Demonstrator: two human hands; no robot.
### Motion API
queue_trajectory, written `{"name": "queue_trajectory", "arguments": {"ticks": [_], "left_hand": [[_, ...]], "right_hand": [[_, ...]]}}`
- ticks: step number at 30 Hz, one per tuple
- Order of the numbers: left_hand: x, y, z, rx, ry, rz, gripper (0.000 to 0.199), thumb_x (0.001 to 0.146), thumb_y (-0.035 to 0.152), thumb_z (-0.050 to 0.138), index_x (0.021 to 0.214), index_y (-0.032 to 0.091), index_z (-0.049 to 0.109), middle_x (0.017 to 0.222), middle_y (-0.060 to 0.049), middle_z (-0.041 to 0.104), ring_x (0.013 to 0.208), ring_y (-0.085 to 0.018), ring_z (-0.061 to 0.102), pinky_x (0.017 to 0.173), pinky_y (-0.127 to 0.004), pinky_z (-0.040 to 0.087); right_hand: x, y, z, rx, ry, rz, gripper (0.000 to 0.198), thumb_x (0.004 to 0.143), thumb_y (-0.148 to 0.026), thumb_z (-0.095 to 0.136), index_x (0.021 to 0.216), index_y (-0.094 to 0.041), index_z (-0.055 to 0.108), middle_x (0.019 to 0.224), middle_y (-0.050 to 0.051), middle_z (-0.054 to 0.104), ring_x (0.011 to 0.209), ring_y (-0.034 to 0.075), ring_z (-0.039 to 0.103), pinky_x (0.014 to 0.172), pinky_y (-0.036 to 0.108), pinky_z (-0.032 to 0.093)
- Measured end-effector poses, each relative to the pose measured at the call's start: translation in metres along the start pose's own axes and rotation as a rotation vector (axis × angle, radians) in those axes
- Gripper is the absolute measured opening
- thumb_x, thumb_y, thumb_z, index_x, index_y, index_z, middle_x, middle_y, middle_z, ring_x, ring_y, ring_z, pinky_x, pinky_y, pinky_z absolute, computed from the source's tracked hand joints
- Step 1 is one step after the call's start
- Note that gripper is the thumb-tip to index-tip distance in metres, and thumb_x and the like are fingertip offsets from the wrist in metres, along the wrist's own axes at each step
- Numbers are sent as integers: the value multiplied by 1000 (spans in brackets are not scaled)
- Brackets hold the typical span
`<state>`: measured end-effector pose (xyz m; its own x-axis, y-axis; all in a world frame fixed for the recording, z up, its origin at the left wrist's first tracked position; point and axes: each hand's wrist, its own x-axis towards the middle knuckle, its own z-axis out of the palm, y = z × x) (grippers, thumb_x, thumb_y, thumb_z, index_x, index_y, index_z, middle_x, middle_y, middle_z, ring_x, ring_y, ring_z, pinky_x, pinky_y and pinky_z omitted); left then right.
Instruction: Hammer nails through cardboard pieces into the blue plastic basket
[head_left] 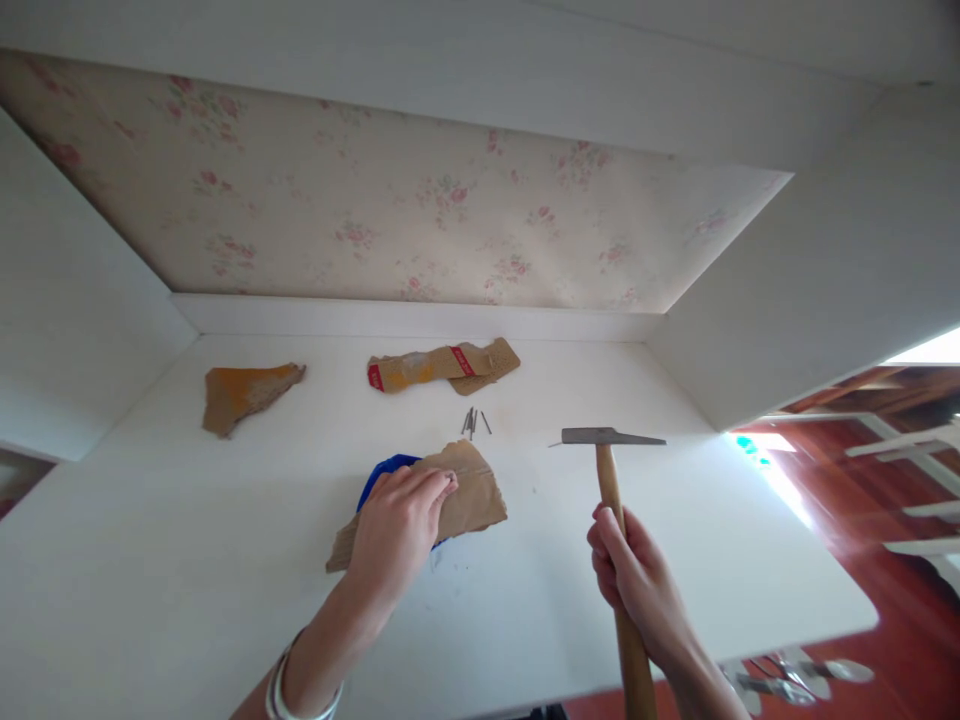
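My left hand [397,520] lies over a torn piece of brown cardboard [472,490], its fingers closed in a pinch near the middle. Something small and greyish shows at the fingertips, too small to name. Under the cardboard, a blue object [386,470] sticks out, mostly hidden. My right hand [634,565] is wrapped around the wooden handle of a hammer [611,480]. Its narrow metal head is raised to the right of the cardboard, apart from it. Several loose nails [472,422] lie just beyond the cardboard, and a thin nail [555,444] shows beside the hammer head.
Two more cardboard scraps, one with red tape [442,368] and one stained orange [247,393], lie toward the back of the white surface [187,560]. White side panels [810,250] and a flowered back panel [390,200] enclose it. A red floor [862,500] shows at right.
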<state>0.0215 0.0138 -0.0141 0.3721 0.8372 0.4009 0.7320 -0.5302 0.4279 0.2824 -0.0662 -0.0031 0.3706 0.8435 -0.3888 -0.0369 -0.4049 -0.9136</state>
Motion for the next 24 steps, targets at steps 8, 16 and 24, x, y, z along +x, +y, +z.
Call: {"name": "queue_trajectory", "arguments": {"ticks": [8, 16, 24], "left_hand": [[-1, 0, 2, -7, -6, -7, 16, 97, 18, 52, 96, 22, 68, 97, -1, 75, 85, -20, 66, 83, -37, 47], [-1, 4, 1, 50, 18, -16, 16, 95, 20, 55, 93, 24, 70, 94, 1, 75, 81, -23, 64, 74, -39, 45], [0, 5, 0, 35, 2, -30, 19, 95, 16, 53, 90, 24, 69, 90, 0, 74, 81, -22, 64, 77, -39, 47]], "right_hand": [[-51, -30, 41, 0, -303, -4, 47, 85, -69, 54, 94, -22, 55, 61, -9, 34, 47, 6, 27, 41, 16, 19], [-48, -22, 62, -276, -370, -132, 50, 91, -69, 39, 91, -22, 55, 60, -7, 37, 50, 10, 35, 42, 20, 28], [-49, -20, 67, -327, -340, -172, 53, 90, -71, 36, 89, -22, 56, 58, -6, 37, 49, 11, 34, 40, 21, 27]]}}
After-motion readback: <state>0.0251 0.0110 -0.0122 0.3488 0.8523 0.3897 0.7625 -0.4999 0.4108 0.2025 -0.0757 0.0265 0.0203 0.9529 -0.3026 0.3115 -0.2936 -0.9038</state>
